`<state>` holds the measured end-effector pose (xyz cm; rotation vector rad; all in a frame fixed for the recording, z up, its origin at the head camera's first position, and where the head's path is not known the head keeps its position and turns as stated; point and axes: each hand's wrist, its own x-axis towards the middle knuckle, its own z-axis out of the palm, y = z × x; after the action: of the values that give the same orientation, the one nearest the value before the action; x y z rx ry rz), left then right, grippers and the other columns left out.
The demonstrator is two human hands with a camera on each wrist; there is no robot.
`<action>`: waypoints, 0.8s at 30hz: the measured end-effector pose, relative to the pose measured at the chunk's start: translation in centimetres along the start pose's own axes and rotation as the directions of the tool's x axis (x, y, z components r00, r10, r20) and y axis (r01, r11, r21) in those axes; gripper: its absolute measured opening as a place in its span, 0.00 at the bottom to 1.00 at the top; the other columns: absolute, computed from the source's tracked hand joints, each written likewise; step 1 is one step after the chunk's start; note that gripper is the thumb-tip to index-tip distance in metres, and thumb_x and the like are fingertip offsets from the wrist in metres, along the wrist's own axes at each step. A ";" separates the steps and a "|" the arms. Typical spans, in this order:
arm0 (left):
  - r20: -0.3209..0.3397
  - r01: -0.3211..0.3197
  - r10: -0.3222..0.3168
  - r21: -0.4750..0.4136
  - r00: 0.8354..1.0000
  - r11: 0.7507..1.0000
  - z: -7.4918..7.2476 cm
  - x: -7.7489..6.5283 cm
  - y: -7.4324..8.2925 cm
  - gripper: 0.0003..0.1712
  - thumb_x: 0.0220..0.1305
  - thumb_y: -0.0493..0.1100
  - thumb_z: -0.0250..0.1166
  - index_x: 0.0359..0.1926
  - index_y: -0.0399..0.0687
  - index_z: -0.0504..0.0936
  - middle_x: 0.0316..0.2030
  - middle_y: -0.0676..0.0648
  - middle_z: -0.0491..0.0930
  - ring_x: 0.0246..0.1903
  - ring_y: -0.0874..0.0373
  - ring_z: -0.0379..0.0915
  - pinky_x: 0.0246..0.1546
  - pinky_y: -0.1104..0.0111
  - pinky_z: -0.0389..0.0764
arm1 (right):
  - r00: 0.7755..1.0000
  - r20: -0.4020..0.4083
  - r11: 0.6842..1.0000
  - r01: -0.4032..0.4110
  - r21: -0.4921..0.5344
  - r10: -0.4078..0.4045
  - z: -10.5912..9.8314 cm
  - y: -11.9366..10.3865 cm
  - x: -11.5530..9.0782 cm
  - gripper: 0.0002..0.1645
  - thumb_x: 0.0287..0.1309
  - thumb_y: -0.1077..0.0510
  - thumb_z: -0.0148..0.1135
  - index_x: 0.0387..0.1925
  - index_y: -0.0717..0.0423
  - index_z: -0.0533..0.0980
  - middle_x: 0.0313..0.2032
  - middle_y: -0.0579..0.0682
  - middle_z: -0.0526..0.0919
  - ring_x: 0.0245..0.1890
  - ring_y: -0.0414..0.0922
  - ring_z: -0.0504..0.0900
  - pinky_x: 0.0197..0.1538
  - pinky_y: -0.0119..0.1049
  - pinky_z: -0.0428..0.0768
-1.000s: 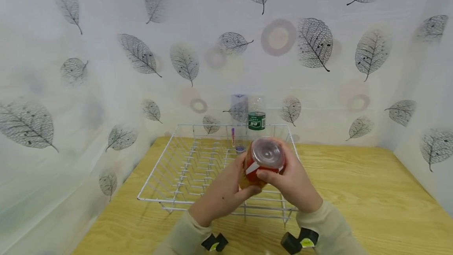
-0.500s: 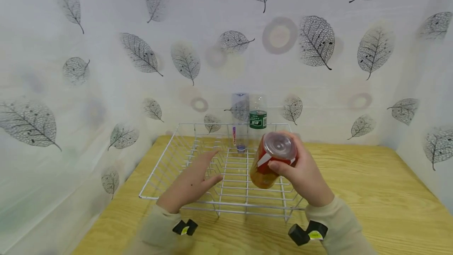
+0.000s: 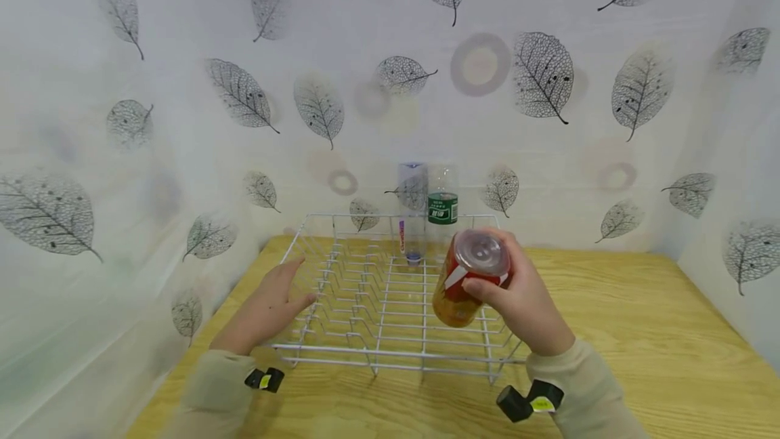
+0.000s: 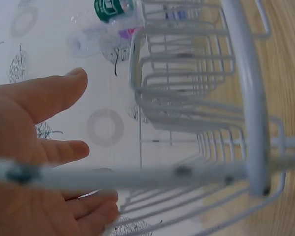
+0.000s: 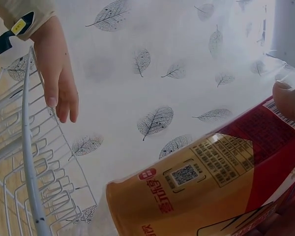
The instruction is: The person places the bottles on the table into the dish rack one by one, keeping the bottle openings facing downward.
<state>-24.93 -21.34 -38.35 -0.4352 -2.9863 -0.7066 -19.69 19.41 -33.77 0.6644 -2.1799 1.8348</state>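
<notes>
My right hand holds a plastic bottle with a red and gold label, tilted over the right part of the white wire dish rack. Its clear round base faces up towards me; the neck end is hidden. In the right wrist view, the label of the bottle fills the lower right. Over the rack's left front side, my left hand has its fingers extended and holds nothing. A rack wire crosses before the left hand in the left wrist view; whether they touch I cannot tell.
Two clear bottles stand upside down at the rack's back: one with a green label, one with a purple and red label. The rack rests on a wooden table. Leaf-patterned sheeting hangs behind and at both sides.
My left hand has let go of the bottle and moved left to the rack's left side. The right hand has shifted slightly right with the bottle, then stayed nearly still.
</notes>
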 end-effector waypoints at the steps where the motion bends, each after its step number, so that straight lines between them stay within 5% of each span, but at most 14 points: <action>1: -0.009 0.010 -0.010 0.008 1.000 1.000 -0.2 0.0 -0.4 0.49 0.74 0.62 0.57 0.80 0.39 0.48 0.75 0.30 0.52 0.73 0.31 0.47 0.69 0.36 0.54 | 1.000 0.000 1.000 -0.002 0.001 0.002 0.0 0.1 0.0 0.36 0.63 0.64 0.67 0.70 0.49 0.64 0.58 0.53 0.75 0.56 0.52 0.76 0.50 0.44 0.84; 7: 0.011 0.084 -0.083 -0.115 0.997 0.990 -1.4 0.3 -2.4 0.49 0.76 0.54 0.57 0.79 0.33 0.41 0.76 0.27 0.46 0.72 0.28 0.45 0.68 0.34 0.52 | 1.000 -0.005 1.000 -0.014 -0.002 0.014 -0.1 0.2 0.2 0.35 0.64 0.63 0.66 0.69 0.50 0.64 0.58 0.53 0.75 0.56 0.52 0.77 0.50 0.42 0.84; 14: 0.118 0.188 -0.158 -0.322 0.980 0.928 -1.0 0.2 -5.1 0.42 0.78 0.43 0.48 0.80 0.36 0.34 0.75 0.27 0.48 0.71 0.28 0.50 0.69 0.37 0.53 | 1.000 -0.007 1.000 -0.028 -0.007 0.028 -0.3 0.2 0.5 0.35 0.65 0.62 0.66 0.69 0.50 0.64 0.58 0.53 0.74 0.56 0.53 0.76 0.50 0.40 0.84; 19: 0.071 0.095 -0.073 -0.395 0.995 0.914 -0.7 0.5 -5.5 0.35 0.75 0.32 0.43 0.79 0.32 0.44 0.68 0.29 0.64 0.68 0.33 0.59 0.67 0.39 0.60 | 0.999 -0.031 0.999 -0.033 -0.011 0.033 -0.8 0.1 0.4 0.36 0.66 0.63 0.66 0.70 0.49 0.63 0.59 0.53 0.73 0.56 0.52 0.75 0.50 0.38 0.84; 24: 0.048 0.053 -0.035 -0.469 0.998 0.881 -0.4 0.5 -5.6 0.34 0.75 0.29 0.41 0.78 0.30 0.46 0.66 0.29 0.67 0.66 0.35 0.63 0.67 0.42 0.63 | 0.997 -0.078 0.999 -0.028 -0.022 0.026 -1.7 0.0 0.8 0.36 0.66 0.63 0.65 0.71 0.50 0.62 0.60 0.53 0.72 0.56 0.50 0.74 0.50 0.33 0.82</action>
<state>-27.05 -26.23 -40.34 -0.3985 -2.8397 -1.4556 -20.57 20.94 -33.08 0.5523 -2.1679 1.8139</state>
